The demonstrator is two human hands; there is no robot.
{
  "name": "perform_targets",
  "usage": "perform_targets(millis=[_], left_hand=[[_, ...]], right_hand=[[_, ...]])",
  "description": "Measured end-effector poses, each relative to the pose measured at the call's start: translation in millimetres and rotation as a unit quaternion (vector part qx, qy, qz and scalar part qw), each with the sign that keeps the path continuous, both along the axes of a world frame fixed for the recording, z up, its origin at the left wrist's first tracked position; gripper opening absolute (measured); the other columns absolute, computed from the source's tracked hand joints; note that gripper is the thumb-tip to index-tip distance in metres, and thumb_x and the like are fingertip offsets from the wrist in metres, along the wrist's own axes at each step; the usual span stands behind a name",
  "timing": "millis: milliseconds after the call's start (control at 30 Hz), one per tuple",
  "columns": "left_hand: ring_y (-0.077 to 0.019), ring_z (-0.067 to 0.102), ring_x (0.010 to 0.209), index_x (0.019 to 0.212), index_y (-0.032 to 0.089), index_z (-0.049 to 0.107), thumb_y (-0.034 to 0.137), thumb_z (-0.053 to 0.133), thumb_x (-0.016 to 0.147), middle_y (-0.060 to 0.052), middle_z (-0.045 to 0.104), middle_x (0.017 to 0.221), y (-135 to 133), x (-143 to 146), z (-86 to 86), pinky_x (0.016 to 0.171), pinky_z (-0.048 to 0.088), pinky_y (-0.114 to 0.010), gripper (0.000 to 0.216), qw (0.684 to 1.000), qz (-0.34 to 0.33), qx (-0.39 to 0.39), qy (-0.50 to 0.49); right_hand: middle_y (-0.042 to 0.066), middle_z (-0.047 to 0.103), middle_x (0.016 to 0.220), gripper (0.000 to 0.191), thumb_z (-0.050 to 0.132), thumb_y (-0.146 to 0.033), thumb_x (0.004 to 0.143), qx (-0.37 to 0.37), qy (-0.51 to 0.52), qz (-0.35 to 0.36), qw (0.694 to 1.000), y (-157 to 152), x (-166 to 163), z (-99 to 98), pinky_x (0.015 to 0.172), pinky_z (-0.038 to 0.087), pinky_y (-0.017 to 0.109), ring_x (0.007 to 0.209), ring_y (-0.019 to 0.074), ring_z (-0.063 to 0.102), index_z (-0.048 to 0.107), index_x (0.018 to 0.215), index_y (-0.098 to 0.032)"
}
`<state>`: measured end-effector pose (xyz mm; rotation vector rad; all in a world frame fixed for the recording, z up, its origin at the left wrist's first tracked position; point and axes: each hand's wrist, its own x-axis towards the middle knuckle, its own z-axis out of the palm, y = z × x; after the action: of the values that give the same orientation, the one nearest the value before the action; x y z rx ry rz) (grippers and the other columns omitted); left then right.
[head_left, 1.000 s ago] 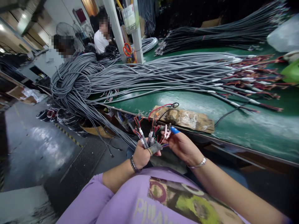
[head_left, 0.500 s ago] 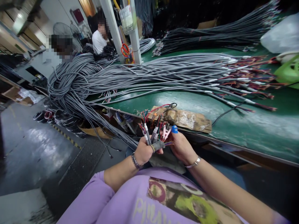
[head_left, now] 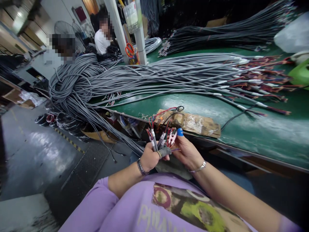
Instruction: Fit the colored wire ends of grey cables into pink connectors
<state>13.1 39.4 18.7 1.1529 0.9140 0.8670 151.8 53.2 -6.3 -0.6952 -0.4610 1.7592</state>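
Note:
My left hand (head_left: pixel 149 158) is closed around several grey cables (head_left: pixel 154 143), whose white-wrapped ends stick up with coloured wires fanned out at the top. Something grey wraps one of its fingers. Close on the right, my right hand (head_left: pixel 188 151), with a blue cover (head_left: pixel 180 132) on the thumb, pinches at thin coloured wires (head_left: pixel 175 149). A small pink clip-like piece (head_left: pixel 172 138) sits among the wires between the hands, against the right thumb and fingers. Its exact kind is hard to make out, and the right fingertips are partly hidden.
Just beyond my hands, a worn wooden block (head_left: pixel 201 125) lies at the edge of the green table (head_left: pixel 265 138). A long bundle of grey cables (head_left: pixel 169 72) stretches across the table, with black cables (head_left: pixel 217 35) behind. Orange-handled scissors (head_left: pixel 129 50) hang on a post. Two people are farther back.
Both hands stay close together around the cable ends. The right hand has shifted slightly left, toward the wires and the pink piece. The view has moved a little.

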Motion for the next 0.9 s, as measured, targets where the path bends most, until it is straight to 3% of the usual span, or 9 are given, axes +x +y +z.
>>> perform_targets(millis=[233,333,500,667,900], left_hand=[[-0.0098,0.052,0.048,0.058,0.012,0.062,0.047,0.071,0.073,-0.002,0.060,0.052,-5,-4,1.7,0.052,0.042,-0.023,0.039,1.000,0.006,0.008,0.012],[-0.0101,0.052,0.048,0.057,0.012,0.061,0.047,0.070,0.073,-0.003,0.060,0.052,-8,-8,3.1,0.053,0.042,-0.024,0.040,1.000,0.000,0.010,0.026],[-0.0108,0.053,0.051,0.059,0.012,0.063,0.047,0.070,0.074,-0.003,0.061,0.053,-14,-13,-2.6,0.056,0.042,-0.024,0.039,0.998,-0.020,0.020,0.054],[-0.0110,0.053,0.052,0.060,0.011,0.064,0.045,0.068,0.075,-0.004,0.062,0.055,-14,-15,-2.4,0.056,0.042,-0.024,0.037,0.996,-0.041,0.033,0.079],[-0.0119,0.053,0.050,0.057,0.010,0.065,0.044,0.074,0.066,-0.005,0.061,0.053,-9,-17,6.8,0.053,0.041,-0.024,0.036,0.977,-0.160,0.008,0.137]], right_hand=[[0.004,0.066,0.078,0.051,0.051,-0.072,0.078,-0.006,-0.021,0.032,0.999,-5,8,-3.6,0.064,0.051,0.033,0.066,0.0177,0.060,0.064,0.084,-0.023],[0.003,0.064,0.073,0.053,0.060,-0.072,0.071,-0.004,-0.049,0.107,0.993,-10,20,2.9,0.061,0.049,0.030,0.063,0.0155,0.058,0.066,0.080,-0.020],[0.001,0.057,0.061,0.046,0.075,-0.060,0.064,0.036,-0.193,0.218,0.956,-13,39,16.9,0.057,0.044,0.027,0.055,0.0116,0.050,0.063,0.064,-0.015],[-0.001,0.056,0.057,0.037,0.079,-0.049,0.063,0.091,-0.300,0.219,0.924,-12,38,27.7,0.054,0.038,0.024,0.054,0.0096,0.045,0.064,0.063,-0.014],[0.004,0.069,0.077,0.026,0.072,-0.042,0.073,0.165,-0.338,0.213,0.902,-21,26,39.5,0.067,0.047,0.030,0.070,0.0182,0.059,0.071,0.081,-0.018]])
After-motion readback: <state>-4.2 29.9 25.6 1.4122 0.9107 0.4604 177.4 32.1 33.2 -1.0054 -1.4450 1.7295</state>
